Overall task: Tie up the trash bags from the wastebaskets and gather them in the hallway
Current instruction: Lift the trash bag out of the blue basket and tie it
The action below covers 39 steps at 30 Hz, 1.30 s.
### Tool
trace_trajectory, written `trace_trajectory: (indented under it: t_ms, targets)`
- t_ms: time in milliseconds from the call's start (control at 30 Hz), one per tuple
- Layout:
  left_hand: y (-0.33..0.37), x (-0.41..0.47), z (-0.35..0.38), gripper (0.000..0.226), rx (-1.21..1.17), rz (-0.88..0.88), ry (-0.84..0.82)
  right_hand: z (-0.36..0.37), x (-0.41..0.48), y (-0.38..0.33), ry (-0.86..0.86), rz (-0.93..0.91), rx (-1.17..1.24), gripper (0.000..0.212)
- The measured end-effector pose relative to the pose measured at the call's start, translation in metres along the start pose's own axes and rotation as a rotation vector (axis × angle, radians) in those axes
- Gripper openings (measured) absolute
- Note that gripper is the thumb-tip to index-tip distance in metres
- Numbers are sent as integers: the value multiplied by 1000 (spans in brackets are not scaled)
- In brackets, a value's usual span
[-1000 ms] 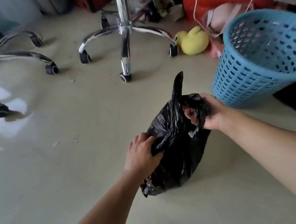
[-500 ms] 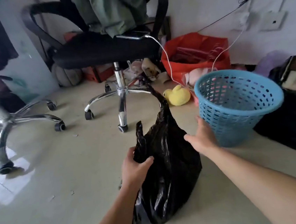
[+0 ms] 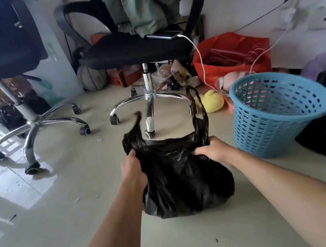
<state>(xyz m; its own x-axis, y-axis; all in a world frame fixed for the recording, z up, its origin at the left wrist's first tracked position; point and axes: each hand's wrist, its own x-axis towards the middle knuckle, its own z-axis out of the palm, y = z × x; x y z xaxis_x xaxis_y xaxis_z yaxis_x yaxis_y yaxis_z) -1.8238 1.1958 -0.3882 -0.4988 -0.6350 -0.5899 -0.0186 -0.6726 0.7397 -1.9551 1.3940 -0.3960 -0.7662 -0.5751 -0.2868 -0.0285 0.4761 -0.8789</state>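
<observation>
A crumpled black plastic trash bag (image 3: 184,177) is set on the pale tiled floor (image 3: 75,193), out in its open middle, with the mouth stretched wide between two hands. The bag's left upper rim is gripped by the left hand (image 3: 132,166), fingers curled into the plastic. The right rim, just below a tall looped handle, is gripped likewise by the right hand (image 3: 211,150). A second handle is left sticking up loose at the left. A perforated blue plastic wastebasket (image 3: 274,123) is stood near the bag's right side, apart from it. Beyond, a black office chair on a chrome base (image 3: 136,49) is placed, and a yellow plush toy (image 3: 213,103) is laid towards the floor's far edge.
</observation>
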Motion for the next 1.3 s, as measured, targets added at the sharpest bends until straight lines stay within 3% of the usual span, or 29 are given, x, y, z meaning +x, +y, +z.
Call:
trace_trajectory:
  t_ms: [200, 300, 400, 500, 633, 767, 900, 1033, 1133, 1233, 1300]
  targets:
    - [-3, -2, 6, 35, -2, -58, -77, -6, -13, -24, -176, -26, 111, 37]
    - [-3, -19, 17, 49, -43, -110, -277, 4, -9, -28, -52, -57, 204, 39]
    - [-7, -27, 21, 27, 103, -48, -311, 10, -4, -35, 150, 78, 667, 34]
    - [-4, -20, 13, 13, 14, -81, -251, 5, 1, -37, 125, 207, 1185, 29]
    - [0, -17, 9, 32, -217, -121, -367, 2, 5, -30, 168, 232, 1325, 24]
    - [-6, -14, 16, 32, -115, -87, -382, 0, 7, -29, 192, 368, 1103, 28]
    - [-13, -22, 26, 39, -19, -89, -536, 3, 4, -15, 221, 420, 291, 52]
    - [-19, -29, 37, 38, 312, -36, -643, 5, -1, 2, 136, 404, -139, 32]
    - [-26, -25, 43, 37, 708, 180, -482, 5, -1, 3, 76, 335, -236, 40]
    - [-38, -18, 42, 37, 1033, 337, -357, 4, -1, -6, -34, 271, -131, 19]
    - [-46, -14, 38, 36, 1130, 350, -382, 1, -3, -12, -180, 274, 28, 16]
